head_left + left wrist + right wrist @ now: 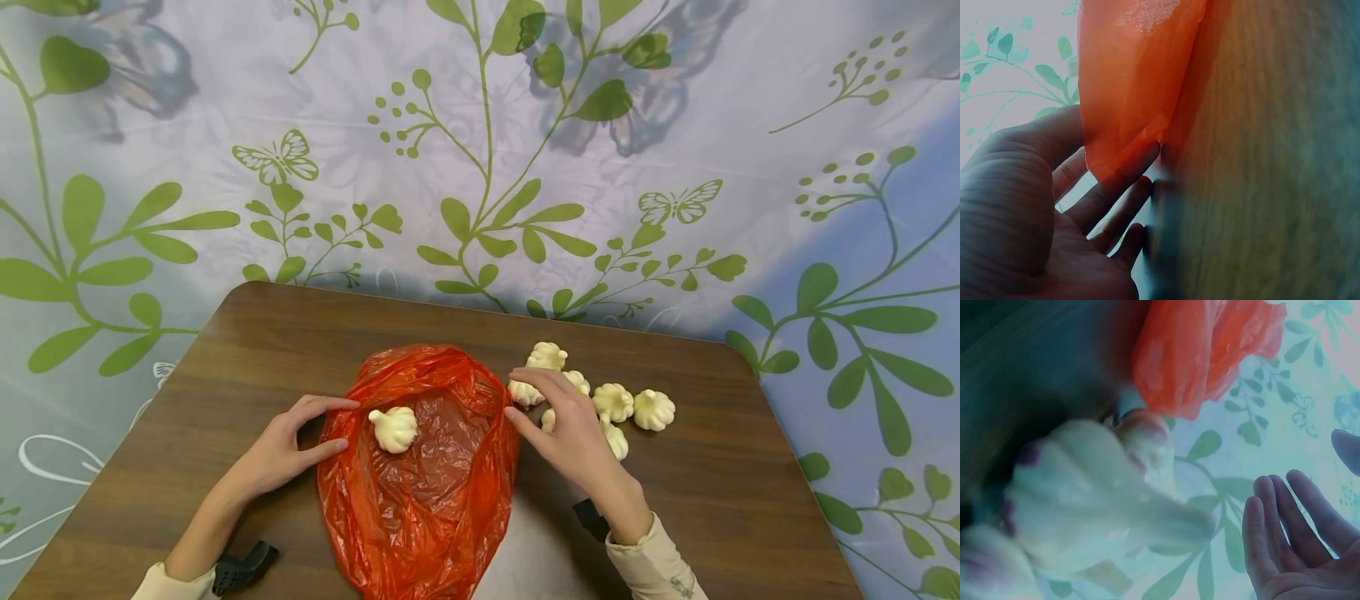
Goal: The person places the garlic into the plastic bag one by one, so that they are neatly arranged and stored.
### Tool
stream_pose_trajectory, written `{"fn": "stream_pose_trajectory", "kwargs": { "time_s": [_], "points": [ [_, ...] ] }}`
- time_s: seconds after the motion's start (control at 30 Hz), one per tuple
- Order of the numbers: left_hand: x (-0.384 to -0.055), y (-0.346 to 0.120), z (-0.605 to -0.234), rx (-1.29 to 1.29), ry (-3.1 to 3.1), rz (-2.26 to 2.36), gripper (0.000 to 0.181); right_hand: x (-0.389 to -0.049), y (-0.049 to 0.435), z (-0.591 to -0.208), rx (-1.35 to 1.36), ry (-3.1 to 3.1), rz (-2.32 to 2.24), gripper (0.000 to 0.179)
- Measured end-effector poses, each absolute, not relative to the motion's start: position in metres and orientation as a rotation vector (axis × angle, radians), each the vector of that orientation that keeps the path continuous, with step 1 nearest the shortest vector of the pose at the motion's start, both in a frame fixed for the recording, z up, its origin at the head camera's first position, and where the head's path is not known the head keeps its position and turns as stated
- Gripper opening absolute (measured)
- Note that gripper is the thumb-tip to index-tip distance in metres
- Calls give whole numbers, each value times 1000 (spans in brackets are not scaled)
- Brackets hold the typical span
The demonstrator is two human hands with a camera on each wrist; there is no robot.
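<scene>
Fingers of left hand [273, 454]: released and well spread, nearly straight, thumb apart from index. Index and thumb tips touch the left side of the bag [345, 533]. Left wrist view has the film lying against the fingers, no curl around it.

Fingers of right hand [577, 435]: also released, long fingers side by side and only slightly bent, thumb well clear of them. Tips are at the bag's right rim; can't tell if they actually touch. Palm has nothing in it.

Bag is red, thin, crinkled, mouth spread wide. One garlic bulb [395, 430] inside, nearer the bag's left rim, stem toward that rim.

Other bulbs [654, 410] sit in a loose cluster right of the bag, several touching or just beside each other, some partly hidden by right hand. At least six. Right wrist view gives purple marks on the closest ones.

Table [712, 500] is brown wood-look, under the bag. Leaf-print curtain [480, 208] beyond the bag's far side. Cream sleeves [652, 558] nearest the bag's near end, either side.
</scene>
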State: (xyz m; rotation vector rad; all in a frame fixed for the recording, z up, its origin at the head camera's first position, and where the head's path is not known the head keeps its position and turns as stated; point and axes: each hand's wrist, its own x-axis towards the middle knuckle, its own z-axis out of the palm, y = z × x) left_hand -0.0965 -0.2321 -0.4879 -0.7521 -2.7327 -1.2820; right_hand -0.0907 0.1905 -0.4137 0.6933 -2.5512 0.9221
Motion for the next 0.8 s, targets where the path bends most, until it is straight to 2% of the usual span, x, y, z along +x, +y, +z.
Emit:
{"fn": "stream_pose_trajectory", "kwargs": {
  "time_s": [0.8],
  "points": [
    [-97, -231, -487, -737, -2731, -1285, 48, -85, 258, -413, 512, -2495, 871, 47]
  ]
}}
